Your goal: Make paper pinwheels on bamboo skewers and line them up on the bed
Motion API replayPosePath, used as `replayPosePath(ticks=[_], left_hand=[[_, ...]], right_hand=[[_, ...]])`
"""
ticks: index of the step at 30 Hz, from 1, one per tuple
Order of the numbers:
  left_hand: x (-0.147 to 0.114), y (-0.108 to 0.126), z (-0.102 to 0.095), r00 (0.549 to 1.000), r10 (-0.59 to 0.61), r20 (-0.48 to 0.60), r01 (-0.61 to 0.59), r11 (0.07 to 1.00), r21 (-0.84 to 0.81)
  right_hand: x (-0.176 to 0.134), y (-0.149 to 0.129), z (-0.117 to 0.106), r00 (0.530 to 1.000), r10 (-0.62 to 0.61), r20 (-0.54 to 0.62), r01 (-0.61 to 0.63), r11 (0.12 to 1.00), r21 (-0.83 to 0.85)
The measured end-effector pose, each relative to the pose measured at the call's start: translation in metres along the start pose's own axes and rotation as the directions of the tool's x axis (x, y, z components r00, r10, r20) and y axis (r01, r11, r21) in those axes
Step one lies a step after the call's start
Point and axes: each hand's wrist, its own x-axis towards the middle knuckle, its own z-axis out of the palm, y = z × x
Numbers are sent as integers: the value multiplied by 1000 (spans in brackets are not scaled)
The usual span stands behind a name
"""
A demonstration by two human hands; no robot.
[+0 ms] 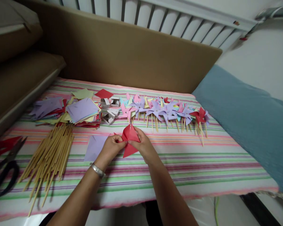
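Note:
A red paper square [131, 135] with cut corners is held up between my two hands over the striped cloth. My left hand [112, 145] pinches its left side, thumb near the paper's middle. On the other side my right hand [143, 145] grips the paper, its thumb also close to the centre. Some of the paper's corners look bent inward; the fingers behind it are hidden. Below and left of the left hand lies a purple paper sheet [94, 147]. Just beyond the hands are several finished paper pinwheels [155, 109] on sticks.
A bundle of wooden sticks [50, 153] and scissors [8, 166] lie at left. Behind them are stacks of coloured paper [82, 110] and small open boxes [108, 110]. A brown board [132, 53] stands along the back. Blue fabric [245, 125] is at right.

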Motion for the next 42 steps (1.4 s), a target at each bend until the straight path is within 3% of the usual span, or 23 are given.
replayPosePath(ticks=[3, 7, 11, 13, 15, 18, 22, 25, 27, 29, 31, 33, 38, 42], left_hand=[[0, -2, 1, 998, 44, -32, -42, 997, 66], [-2, -3, 7, 958, 193, -212, -164, 976, 146], [-4, -1, 14, 915, 155, -373, -164, 986, 7], [-5, 0, 16, 940, 61, -335, -124, 978, -169], [-7, 2, 15, 984, -31, -178, -38, 929, -369], [-9, 5, 12, 996, -84, 5, 73, 835, -545], [-8, 7, 5, 990, -134, -53, 81, 819, -567], [-3, 9, -5, 982, -176, -72, 101, 804, -585], [0, 12, -13, 976, -193, -100, 93, 789, -608], [3, 14, -22, 969, -206, -139, 77, 780, -621], [4, 16, -28, 963, -214, -165, 65, 775, -629], [5, 16, -31, 962, -218, -166, 67, 773, -631], [3, 18, -28, 972, -211, -106, 109, 799, -592], [0, 19, -22, 981, -190, -41, 138, 827, -545]], right_hand=[[2, 3, 1, 999, -20, -39, 19, 999, -45], [4, 5, 3, 996, -37, -81, 36, 999, -7], [5, 4, 8, 987, -23, -158, 37, 995, 88], [4, 2, 13, 983, -11, -184, 38, 989, 146], [2, 0, 17, 982, -17, -190, 55, 978, 201], [0, -3, 24, 982, -49, -180, 95, 961, 260], [-2, -4, 25, 992, -12, -125, 48, 956, 288], [-2, -4, 18, 989, 16, -147, 8, 987, 159], [-4, -4, 12, 984, -79, -160, 82, 997, 8], [-6, -5, 7, 961, -257, -101, 237, 955, -180], [-10, -7, 5, 909, -417, 18, 394, 843, -367], [-13, -7, 5, 860, -497, 117, 486, 727, -485], [-13, -6, 8, 826, -540, 163, 530, 643, -553], [-10, -8, 8, 870, -483, 103, 466, 735, -493]])
